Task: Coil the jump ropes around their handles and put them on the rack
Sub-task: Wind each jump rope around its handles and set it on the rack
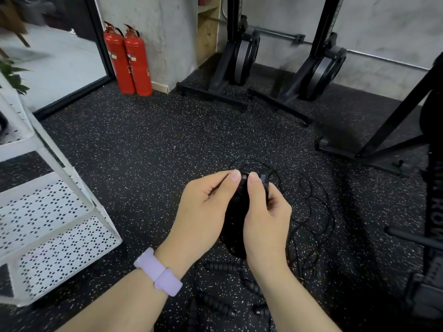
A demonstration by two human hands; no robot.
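Spare ribbed handles (217,304) nearest, on floor (143,149). Both hands close together: left hand (203,209) and right hand (265,216) clamp black rope bundle (236,212), thumbs pinching top. Loose cord (311,207) trails right: light, springy, tangle-prone; grip handles. White rack (48,212) left.

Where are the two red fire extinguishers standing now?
In the head view, the fire extinguishers stand upright side by side at upper left, against the concrete wall, between the glass door and the black rack.
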